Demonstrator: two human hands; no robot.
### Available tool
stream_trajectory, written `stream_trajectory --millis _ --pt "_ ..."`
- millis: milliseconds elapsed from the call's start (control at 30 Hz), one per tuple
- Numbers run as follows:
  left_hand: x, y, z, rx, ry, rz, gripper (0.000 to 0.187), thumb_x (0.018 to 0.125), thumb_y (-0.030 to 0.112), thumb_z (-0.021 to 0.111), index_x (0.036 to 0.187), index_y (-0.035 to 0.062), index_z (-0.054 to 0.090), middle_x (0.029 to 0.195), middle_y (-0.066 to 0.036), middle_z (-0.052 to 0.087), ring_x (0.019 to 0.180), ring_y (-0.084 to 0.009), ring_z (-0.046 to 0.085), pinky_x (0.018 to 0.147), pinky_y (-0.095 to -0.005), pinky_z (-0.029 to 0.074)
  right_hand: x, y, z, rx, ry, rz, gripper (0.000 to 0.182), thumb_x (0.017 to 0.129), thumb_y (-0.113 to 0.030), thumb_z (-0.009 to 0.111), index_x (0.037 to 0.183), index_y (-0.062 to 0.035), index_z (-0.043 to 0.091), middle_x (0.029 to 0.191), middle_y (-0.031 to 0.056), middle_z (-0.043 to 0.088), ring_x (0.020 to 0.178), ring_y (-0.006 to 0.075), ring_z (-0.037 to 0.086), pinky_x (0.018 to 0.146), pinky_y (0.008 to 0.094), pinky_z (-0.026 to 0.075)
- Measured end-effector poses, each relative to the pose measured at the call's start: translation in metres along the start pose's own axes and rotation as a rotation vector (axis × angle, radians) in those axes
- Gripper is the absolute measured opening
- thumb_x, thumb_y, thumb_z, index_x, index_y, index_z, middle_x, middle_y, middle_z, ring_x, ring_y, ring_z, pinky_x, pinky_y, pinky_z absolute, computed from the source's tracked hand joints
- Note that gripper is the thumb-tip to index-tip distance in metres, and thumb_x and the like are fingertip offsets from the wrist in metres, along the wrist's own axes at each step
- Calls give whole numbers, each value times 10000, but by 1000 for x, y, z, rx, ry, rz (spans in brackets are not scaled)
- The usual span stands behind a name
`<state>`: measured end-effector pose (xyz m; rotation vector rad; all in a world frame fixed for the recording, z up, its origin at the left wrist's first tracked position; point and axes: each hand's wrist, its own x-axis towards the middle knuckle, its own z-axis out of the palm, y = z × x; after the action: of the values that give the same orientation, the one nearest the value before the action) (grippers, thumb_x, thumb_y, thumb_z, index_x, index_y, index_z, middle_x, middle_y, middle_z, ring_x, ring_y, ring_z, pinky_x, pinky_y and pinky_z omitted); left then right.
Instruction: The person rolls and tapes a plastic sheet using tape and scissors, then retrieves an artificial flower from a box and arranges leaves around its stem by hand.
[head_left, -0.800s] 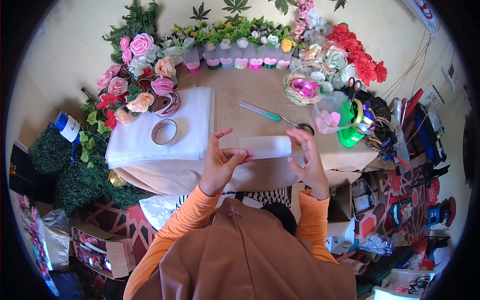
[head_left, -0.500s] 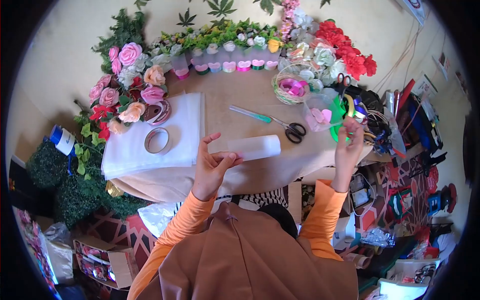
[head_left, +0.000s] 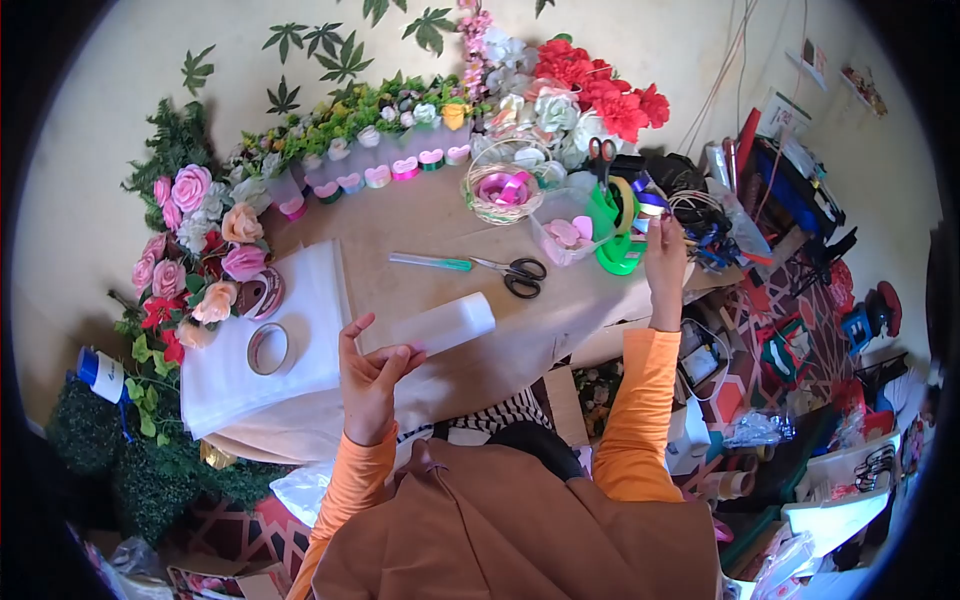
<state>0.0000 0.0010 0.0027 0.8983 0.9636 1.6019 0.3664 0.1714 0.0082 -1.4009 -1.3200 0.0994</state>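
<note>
My left hand (head_left: 372, 378) grips the near end of a translucent white rolled tube (head_left: 448, 326) between thumb and fingers, with the index finger raised. The tube lies tilted over the table's front part. My right hand (head_left: 664, 262) is raised at the table's right side, fingertips pinched together beside the green tape dispenser (head_left: 620, 256); what they hold, if anything, is too small to make out. A purple ribbon roll (head_left: 648, 196) is just behind those fingertips. Between the hands lie black-handled scissors (head_left: 524, 278) and a teal-handled cutter (head_left: 430, 262).
White sheets (head_left: 215, 385) lie at the left under a tape roll (head_left: 268, 348). A clear box (head_left: 560, 245) with pink pieces and a wicker basket (head_left: 503, 192) stand to the right. Artificial flowers (head_left: 240, 222) and a row of small wrapped bouquets (head_left: 376, 176) line the back.
The view has turned to the right. My right hand has moved closer to the dispenser and ribbon, and its fingers have closed together. My left hand still holds the tube.
</note>
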Motion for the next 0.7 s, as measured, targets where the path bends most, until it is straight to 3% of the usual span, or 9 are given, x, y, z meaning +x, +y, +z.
stream_trajectory --millis 67,100,167,300,700 --pt "0 -1 0 11 4 8 507 831 -42 516 1247 7 229 865 -186 632 836 -239 634 792 -332 521 5 21 -1 -49 -181 160 332 881 -331 521 964 -17 588 793 77 598 672 162 548 631 296 448" --pt "0 -1 1 18 6 13 505 832 -41 514 1246 7 229 862 -184 633 835 -239 635 793 -330 520 6 19 -3 -52 -174 160 332 881 -331 521 964 -17 588 793 77 598 672 162 548 631 296 448" --pt "0 -2 2 22 5 18 503 833 -40 512 1246 7 229 858 -183 634 835 -239 635 794 -328 519 6 13 -3 302 -300 502 284 873 -324 533 962 -62 600 855 32 615 717 117 553 620 275 461" --pt "1 -2 5 25 6 4 501 833 -39 512 1246 9 233 861 -182 634 837 -238 635 796 -330 519 5 -6 -11 316 -370 495 225 863 -293 551 951 -92 600 859 -3 610 740 84 545 619 262 467" --pt "1 -3 5 38 22 4 514 828 -45 516 1257 18 241 867 -184 635 822 -234 636 795 -334 520 12 1 -15 498 -449 632 150 840 -216 586 954 -119 597 915 5 610 792 129 591 695 320 504"
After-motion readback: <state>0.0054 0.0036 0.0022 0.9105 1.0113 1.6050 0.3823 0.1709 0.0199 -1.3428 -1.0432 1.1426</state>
